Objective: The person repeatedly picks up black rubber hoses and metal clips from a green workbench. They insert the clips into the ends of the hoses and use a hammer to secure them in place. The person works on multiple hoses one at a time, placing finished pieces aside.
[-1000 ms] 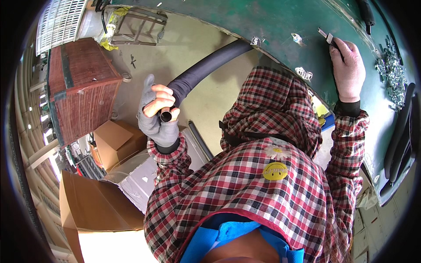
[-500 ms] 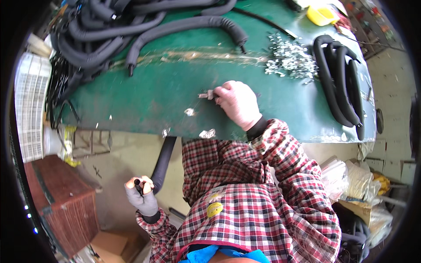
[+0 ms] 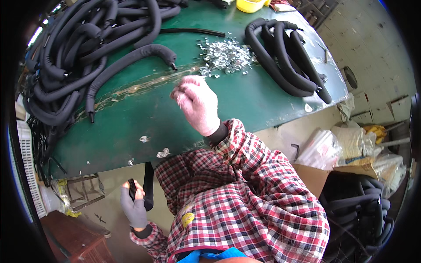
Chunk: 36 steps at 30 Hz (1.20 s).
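Observation:
My left hand (image 3: 133,210), in a grey glove with bare fingertips, is low at the left, in front of the table edge. Its fingers are closed around the end of a black foam-covered hose (image 3: 149,188), which hangs beside the table. Over the green table, my right hand (image 3: 197,105) wears a pink glove and has its fingers curled together. Motion blurs the fingertips, and what they pinch, if anything, cannot be made out. Just beyond that hand lies a heap of small shiny metal clips (image 3: 226,56).
A tangle of padded black hoses (image 3: 87,48) covers the table's far left. Several more hoses (image 3: 285,61) lie bundled at the right. A yellow container (image 3: 251,5) stands at the back. Boxes and plastic bags (image 3: 322,151) sit on the floor to the right.
The view has swung toward the right. My right hand has left the small metal piece spot near the front and moved closer to the clip heap. My left hand still grips the hose.

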Available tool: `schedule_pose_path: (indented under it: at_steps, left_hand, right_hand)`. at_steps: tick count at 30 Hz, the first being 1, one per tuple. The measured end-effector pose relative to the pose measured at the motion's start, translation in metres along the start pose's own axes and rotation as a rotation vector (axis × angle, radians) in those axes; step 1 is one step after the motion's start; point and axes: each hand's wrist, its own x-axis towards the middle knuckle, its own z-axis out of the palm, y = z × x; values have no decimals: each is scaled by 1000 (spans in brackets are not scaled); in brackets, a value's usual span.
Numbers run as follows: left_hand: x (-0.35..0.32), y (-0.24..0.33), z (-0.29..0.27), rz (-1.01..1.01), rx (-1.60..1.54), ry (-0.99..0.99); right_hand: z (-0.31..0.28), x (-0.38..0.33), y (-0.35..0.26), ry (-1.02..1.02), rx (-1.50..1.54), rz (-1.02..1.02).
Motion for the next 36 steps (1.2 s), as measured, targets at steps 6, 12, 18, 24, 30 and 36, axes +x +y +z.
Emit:
schedule_pose_path:
  at_steps: [6,12,18,24,30,36]
  left_hand:
    - [42,-13,51,-31,-123,-123]
    - [42,-38,70,-168,0,-110]
    - [39,-17,59,-147,33,-62]
    - [27,19,46,-90,186,101]
    - [24,47,61,-57,373,180]
    - [47,43,69,-164,435,146]
  right_hand:
    - [-26,-18,19,-87,927,699]
    - [-60,-45,42,28,898,837]
    - [-87,-44,74,-71,783,877]
    - [-150,-9,83,-347,316,891]
    - [-288,-11,92,-249,271,468]
    - [-422,54,136,329,-755,559]
